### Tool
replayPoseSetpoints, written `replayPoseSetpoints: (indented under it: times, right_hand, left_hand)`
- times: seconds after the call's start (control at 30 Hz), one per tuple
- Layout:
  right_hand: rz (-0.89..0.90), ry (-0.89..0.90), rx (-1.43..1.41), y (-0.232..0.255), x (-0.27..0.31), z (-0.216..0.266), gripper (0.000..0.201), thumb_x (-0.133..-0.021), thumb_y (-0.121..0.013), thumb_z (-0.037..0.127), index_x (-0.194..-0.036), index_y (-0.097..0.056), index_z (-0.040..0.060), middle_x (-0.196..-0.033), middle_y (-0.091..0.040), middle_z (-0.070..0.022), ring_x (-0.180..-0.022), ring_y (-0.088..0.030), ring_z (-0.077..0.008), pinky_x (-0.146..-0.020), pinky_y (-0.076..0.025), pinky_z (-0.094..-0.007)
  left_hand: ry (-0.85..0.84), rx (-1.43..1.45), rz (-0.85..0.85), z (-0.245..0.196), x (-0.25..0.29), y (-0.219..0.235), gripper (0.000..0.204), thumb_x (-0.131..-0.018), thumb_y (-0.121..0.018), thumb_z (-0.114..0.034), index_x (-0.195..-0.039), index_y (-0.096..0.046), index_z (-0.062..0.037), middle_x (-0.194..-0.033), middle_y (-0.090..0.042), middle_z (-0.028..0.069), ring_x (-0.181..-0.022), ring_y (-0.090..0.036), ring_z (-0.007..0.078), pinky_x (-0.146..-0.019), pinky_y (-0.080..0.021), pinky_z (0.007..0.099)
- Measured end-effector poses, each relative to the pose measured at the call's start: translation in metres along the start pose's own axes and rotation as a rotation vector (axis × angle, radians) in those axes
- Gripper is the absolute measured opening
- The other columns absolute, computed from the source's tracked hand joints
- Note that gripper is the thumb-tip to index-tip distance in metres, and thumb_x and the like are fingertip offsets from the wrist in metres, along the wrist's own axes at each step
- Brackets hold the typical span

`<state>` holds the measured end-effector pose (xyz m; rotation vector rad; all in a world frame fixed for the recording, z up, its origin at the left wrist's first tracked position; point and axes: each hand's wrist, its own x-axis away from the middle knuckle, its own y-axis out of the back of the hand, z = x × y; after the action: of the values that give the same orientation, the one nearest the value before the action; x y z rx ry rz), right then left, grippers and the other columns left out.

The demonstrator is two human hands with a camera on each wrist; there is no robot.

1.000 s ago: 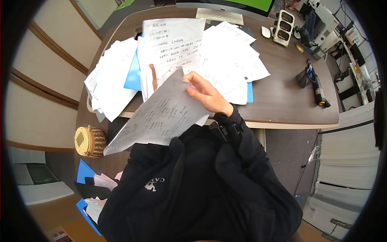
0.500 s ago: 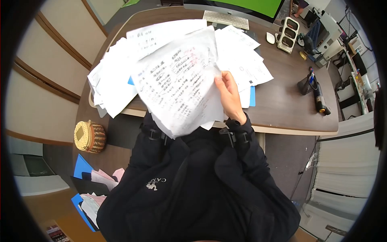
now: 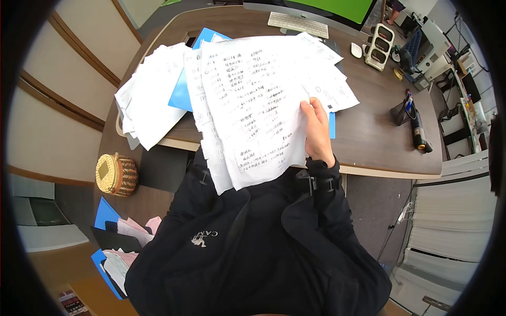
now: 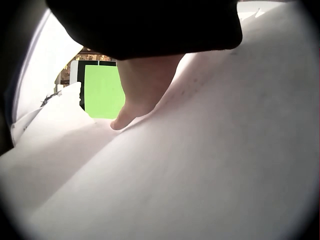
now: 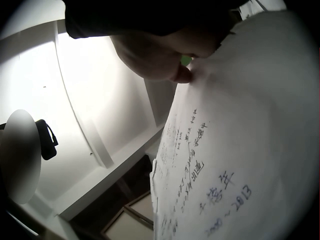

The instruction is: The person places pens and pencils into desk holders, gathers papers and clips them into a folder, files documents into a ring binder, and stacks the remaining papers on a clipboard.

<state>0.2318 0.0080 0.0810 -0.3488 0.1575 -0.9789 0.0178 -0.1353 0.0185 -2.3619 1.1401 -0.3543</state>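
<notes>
Handwritten sheets (image 3: 253, 110) are held up over the desk's front edge in the head view. The right hand (image 3: 319, 134) pinches their right edge, thumb in front. In the right wrist view the right hand (image 5: 155, 60) has its thumb on the edge of the written sheet (image 5: 235, 150). The sheets hide the left hand in the head view. From the left wrist view, the left hand (image 4: 147, 87) lies among white paper (image 4: 175, 170), a fingertip touching it; its grip is not clear. Behind the held sheets lie a blue folder (image 3: 181, 95) and loose papers (image 3: 334, 87).
A paper pile (image 3: 153, 100) covers the desk's left part. Keyboard (image 3: 298, 23), mouse (image 3: 356, 50), a white rack (image 3: 378, 47), a pen holder (image 3: 401, 113) and a black cylinder (image 3: 420, 139) stand beyond and right. A woven basket (image 3: 117, 174) is at left, above folders (image 3: 108, 213).
The held sheets have swung upright and shifted right, now showing a differently written page. The right hand has moved right and slightly down. More of the blue folder shows behind them.
</notes>
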Motion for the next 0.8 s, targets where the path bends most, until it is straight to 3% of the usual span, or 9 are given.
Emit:
replayPoseSetpoints:
  times: [0.37,0.53,0.63,0.8]
  right_hand:
    - [0.138,-0.048,0.091,0.002,0.006,-0.001,0.017,-0.094,-0.057,0.019,-0.098,-0.052,0.0033,-0.089,-0.059,-0.0021,-0.081,-0.052,-0.0064,-0.072,-0.043,-0.0227]
    - [0.107,0.045,0.066,-0.011,0.015,0.003,0.026,-0.089,-0.064,0.014,-0.109,-0.054,-0.0008,-0.104,-0.062,-0.0086,-0.093,-0.057,-0.0123,-0.082,-0.046,-0.0267]
    - [0.158,0.052,0.115,-0.008,0.017,0.003,0.031,-0.089,-0.064,0.012,-0.115,-0.054,-0.0024,-0.105,-0.063,-0.0093,-0.096,-0.058,-0.013,-0.084,-0.046,-0.0273]
    - [0.076,0.158,0.203,0.002,0.013,-0.004,0.03,-0.091,-0.062,0.012,-0.115,-0.056,-0.0043,-0.105,-0.064,-0.0101,-0.095,-0.058,-0.0134,-0.083,-0.046,-0.028]
  left_hand:
    - [-0.025,0.113,-0.081,0.002,-0.011,-0.023,0.071,-0.097,-0.038,-0.054,-0.144,-0.03,-0.0013,-0.143,-0.041,0.0167,-0.127,-0.044,0.0281,-0.105,-0.038,0.0429]
    - [-0.035,0.164,-0.113,-0.003,-0.004,-0.019,0.071,-0.097,-0.038,-0.054,-0.144,-0.03,-0.0016,-0.143,-0.041,0.0165,-0.127,-0.044,0.028,-0.105,-0.037,0.0431]
    - [-0.041,0.194,-0.13,-0.01,-0.009,-0.015,0.071,-0.097,-0.038,-0.054,-0.144,-0.03,-0.0018,-0.143,-0.041,0.0163,-0.127,-0.044,0.028,-0.105,-0.037,0.0433]
    - [-0.023,0.247,-0.119,-0.013,-0.009,-0.016,0.071,-0.097,-0.039,-0.054,-0.144,-0.03,-0.0022,-0.143,-0.041,0.016,-0.127,-0.044,0.0279,-0.105,-0.037,0.0435]
